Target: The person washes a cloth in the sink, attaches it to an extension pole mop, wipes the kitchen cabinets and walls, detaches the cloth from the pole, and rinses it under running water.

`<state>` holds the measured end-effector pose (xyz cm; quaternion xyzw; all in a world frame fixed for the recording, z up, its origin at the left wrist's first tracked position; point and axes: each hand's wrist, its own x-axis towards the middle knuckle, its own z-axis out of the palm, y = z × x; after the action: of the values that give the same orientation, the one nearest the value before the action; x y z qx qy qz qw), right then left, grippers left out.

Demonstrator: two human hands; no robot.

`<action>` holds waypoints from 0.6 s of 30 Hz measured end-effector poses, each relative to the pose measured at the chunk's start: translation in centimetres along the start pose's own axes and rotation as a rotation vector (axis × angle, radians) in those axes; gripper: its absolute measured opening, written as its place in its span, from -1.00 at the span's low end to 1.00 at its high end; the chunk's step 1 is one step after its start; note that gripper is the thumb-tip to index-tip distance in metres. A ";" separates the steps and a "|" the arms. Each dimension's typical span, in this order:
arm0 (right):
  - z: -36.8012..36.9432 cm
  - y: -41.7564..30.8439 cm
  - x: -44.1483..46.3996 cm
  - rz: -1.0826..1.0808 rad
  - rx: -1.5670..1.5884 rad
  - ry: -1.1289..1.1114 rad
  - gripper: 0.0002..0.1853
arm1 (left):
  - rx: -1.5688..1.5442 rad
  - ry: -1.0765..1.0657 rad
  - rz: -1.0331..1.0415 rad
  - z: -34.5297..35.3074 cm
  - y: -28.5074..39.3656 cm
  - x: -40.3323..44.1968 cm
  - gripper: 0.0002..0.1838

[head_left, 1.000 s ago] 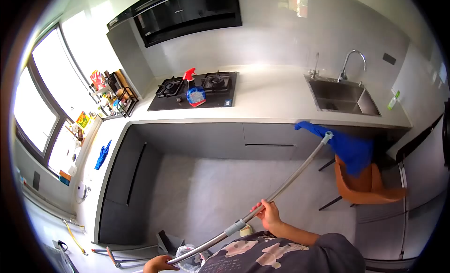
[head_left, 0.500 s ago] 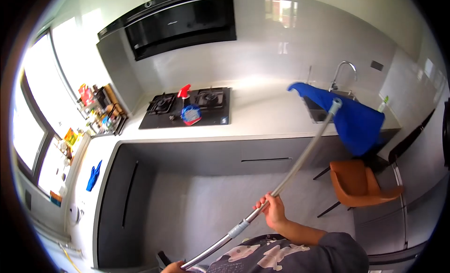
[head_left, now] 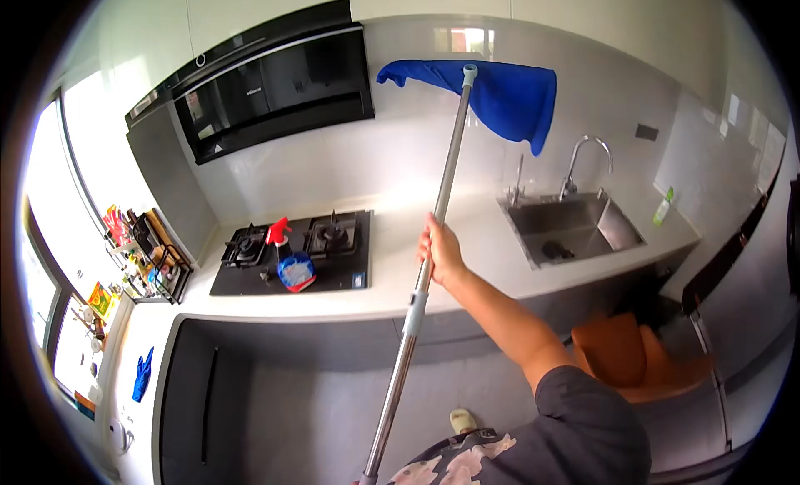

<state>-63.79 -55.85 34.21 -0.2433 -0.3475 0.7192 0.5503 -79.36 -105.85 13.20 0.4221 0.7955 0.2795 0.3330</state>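
My right hand [head_left: 442, 250] is wrapped round a long metal pole [head_left: 448, 172], above its grey collar. A blue cloth [head_left: 512, 102] hangs from the pole's top end, in front of the grey backsplash wall [head_left: 400, 152] and to the right of the range hood [head_left: 275, 93]. Whether the cloth touches the wall I cannot tell. The pole runs down to the bottom edge, where only a sliver of my left hand [head_left: 363, 481] shows at its lower part; those fingers are mostly hidden.
A spray bottle [head_left: 295, 268] stands on the black gas stove [head_left: 346, 272]. The sink [head_left: 575, 235] with its faucet is at the right, above a brown chair [head_left: 612, 352]. A blue glove [head_left: 142, 375] and a rack of jars [head_left: 162, 264] are at the left.
The pole has swung up and left, carrying the blue cloth from over the sink to high before the wall. My right hand has risen, and the view has tilted up.
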 end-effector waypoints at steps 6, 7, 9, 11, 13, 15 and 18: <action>-1.3 -9.9 19.9 -0.057 -0.008 -0.143 -0.62 | -0.262 -0.083 0.037 3.9 14.4 12.7 -0.67; -1.0 -11.2 21.8 -0.058 -0.013 -0.148 -0.62 | -0.301 -0.118 -0.012 3.8 18.5 14.0 -0.67; -0.9 -12.5 24.1 -0.207 -0.101 -0.053 -0.59 | -0.338 -0.079 0.011 5.5 21.4 16.4 -0.67; -2.7 -12.0 23.9 -0.261 -0.180 -0.149 -0.57 | -0.367 -0.037 0.043 7.7 22.3 18.6 -0.67; -3.7 -10.9 21.0 -0.327 -0.489 -0.231 -0.51 | -0.201 -0.040 -0.029 10.2 21.0 20.2 -0.68; -4.4 -10.1 21.2 -0.381 -0.506 -0.226 -0.39 | -0.301 -0.005 0.013 11.4 21.6 20.9 -0.68; -4.7 -8.4 22.0 -0.423 -0.544 -0.162 -0.34 | -0.384 0.013 -0.067 12.7 20.6 22.6 -0.63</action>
<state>-61.18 -32.37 38.35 -0.2459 -0.6116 0.4872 0.5728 -69.17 -74.36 13.56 0.3222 0.7434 0.4173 0.4115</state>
